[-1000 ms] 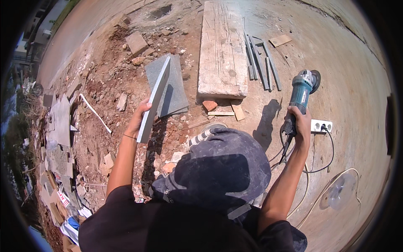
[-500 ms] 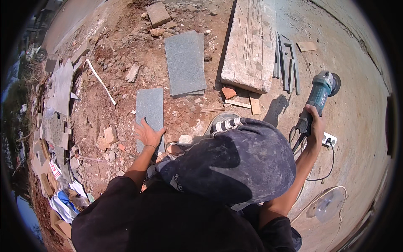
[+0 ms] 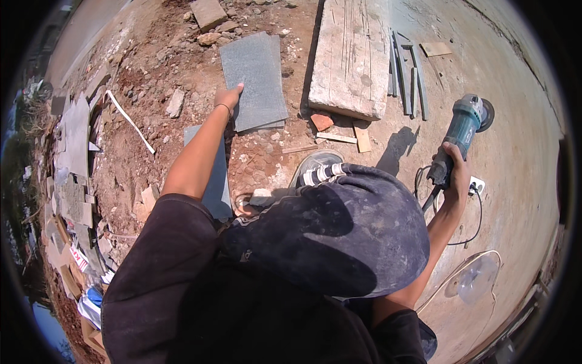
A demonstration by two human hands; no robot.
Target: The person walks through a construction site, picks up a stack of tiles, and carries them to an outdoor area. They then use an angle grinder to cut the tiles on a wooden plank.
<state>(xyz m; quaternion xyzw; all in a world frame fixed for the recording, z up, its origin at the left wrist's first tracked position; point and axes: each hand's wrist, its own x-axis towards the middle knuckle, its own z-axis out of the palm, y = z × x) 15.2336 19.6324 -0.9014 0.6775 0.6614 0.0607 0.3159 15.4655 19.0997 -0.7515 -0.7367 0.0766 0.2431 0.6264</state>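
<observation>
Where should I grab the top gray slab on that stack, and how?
The top slab is probably best pinched thumb-over at its left edge, coming from the left: it lies flat, and the slab underneath shows past its right edge, so the left likely offers the freer lip. The left hand is at that edge.

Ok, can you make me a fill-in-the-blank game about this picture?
1. The angle grinder is in the person's ____ hand.
2. The stacked tiles at the left hand are coloured ____.
3. The power strip is coloured ____.
4. In the picture, the long pale block lies to the ____ of the thin gray strips.

Missing words: right; gray; white; left.
</observation>
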